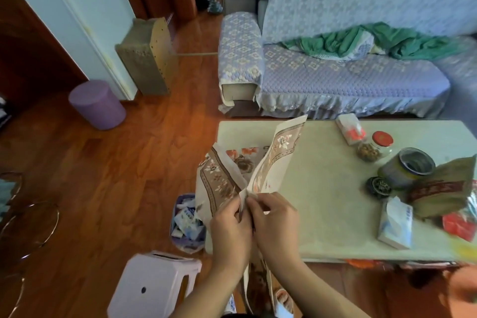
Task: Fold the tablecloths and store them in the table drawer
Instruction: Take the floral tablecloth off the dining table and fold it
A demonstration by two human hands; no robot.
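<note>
A cream tablecloth [280,152] with a brown floral border is held up over the left end of the low table [322,188]. My left hand [231,230] and my right hand [277,224] meet side by side and pinch its edges together at the middle. One flap rises to the right, another droops to the left over the table's corner, and the rest hangs down between my arms. No drawer shows in this view.
On the table's right stand a red-lidded jar [375,146], a tin [407,168], tissue packs [396,224] and bags. A small bin [188,222] and a white stool [154,286] sit on the floor at left. A sofa [335,77] lies behind.
</note>
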